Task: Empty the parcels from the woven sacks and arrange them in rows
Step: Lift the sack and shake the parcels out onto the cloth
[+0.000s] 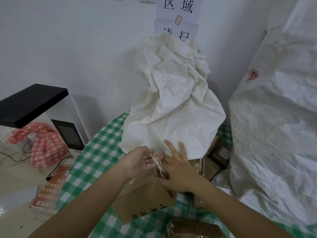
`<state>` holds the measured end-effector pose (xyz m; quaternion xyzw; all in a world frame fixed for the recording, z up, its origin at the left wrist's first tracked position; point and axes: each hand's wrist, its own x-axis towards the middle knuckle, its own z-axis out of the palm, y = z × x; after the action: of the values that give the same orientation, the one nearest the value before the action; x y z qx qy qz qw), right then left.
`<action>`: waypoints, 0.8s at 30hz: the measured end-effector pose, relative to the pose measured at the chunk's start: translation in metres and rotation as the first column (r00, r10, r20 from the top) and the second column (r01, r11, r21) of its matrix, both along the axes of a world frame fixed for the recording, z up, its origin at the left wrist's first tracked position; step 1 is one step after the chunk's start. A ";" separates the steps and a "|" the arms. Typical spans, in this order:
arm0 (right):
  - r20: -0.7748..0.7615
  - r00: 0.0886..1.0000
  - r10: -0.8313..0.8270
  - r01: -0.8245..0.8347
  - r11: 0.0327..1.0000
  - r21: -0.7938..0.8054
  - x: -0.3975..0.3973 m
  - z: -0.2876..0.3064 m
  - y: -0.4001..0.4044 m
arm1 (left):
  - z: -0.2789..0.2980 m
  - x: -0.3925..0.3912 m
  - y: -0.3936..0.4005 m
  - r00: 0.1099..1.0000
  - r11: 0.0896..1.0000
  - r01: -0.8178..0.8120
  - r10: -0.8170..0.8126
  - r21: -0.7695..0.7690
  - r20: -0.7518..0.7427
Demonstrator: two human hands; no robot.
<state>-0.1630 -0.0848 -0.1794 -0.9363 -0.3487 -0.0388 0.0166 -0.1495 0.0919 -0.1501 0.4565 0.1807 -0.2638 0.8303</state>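
A crumpled cream woven sack stands upended on the green-checked tabletop, against the wall. Brown parcels lie at its lower edge and in front of it. The left hand, palm up with fingers loosely relaxed, carries a tangle of pale string. The right hand lies just beside it, fingers spread straight, gripping nothing. A larger white sack fills the right side.
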 end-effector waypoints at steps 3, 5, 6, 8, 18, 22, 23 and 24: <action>0.025 0.999 0.040 -0.043 0.993 0.111 0.008 0.006 -0.016 | 0.007 0.008 -0.003 1.000 1.000 -0.015 0.015 -0.014 0.027; 0.007 0.999 0.037 -0.037 0.990 0.139 0.012 0.012 -0.020 | 0.012 0.013 -0.006 0.999 1.000 0.005 -0.006 0.011 0.050; -0.014 0.999 0.031 -0.028 0.988 0.151 0.014 0.014 -0.022 | 0.014 0.015 -0.008 0.998 0.999 0.032 -0.034 0.032 0.059; -0.052 0.999 0.016 -0.006 0.984 0.176 0.018 0.021 -0.028 | 0.019 0.016 -0.013 0.992 0.988 0.108 -0.115 0.109 0.055; -0.746 0.666 0.006 0.458 0.786 0.416 0.005 0.048 -0.047 | 0.015 0.022 -0.025 0.988 0.942 0.148 -0.153 0.303 -0.005; -0.806 0.591 -0.034 0.396 0.883 0.253 0.000 0.038 -0.052 | 0.012 0.017 -0.028 0.966 0.870 0.182 -0.244 0.458 0.081; -0.765 0.640 -0.068 0.307 0.935 0.175 -0.002 0.034 -0.053 | 0.011 0.015 -0.029 0.953 0.830 0.196 -0.287 0.521 0.098; -0.712 0.696 -0.091 0.230 0.968 0.101 -0.004 0.031 -0.053 | 0.009 0.013 -0.030 0.936 0.784 0.212 -0.335 0.583 0.110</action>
<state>-0.1672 -0.1382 -0.1484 -0.9018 -0.2275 0.2868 0.2299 -0.1369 0.0615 -0.1409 0.7269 0.0941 -0.2679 0.6253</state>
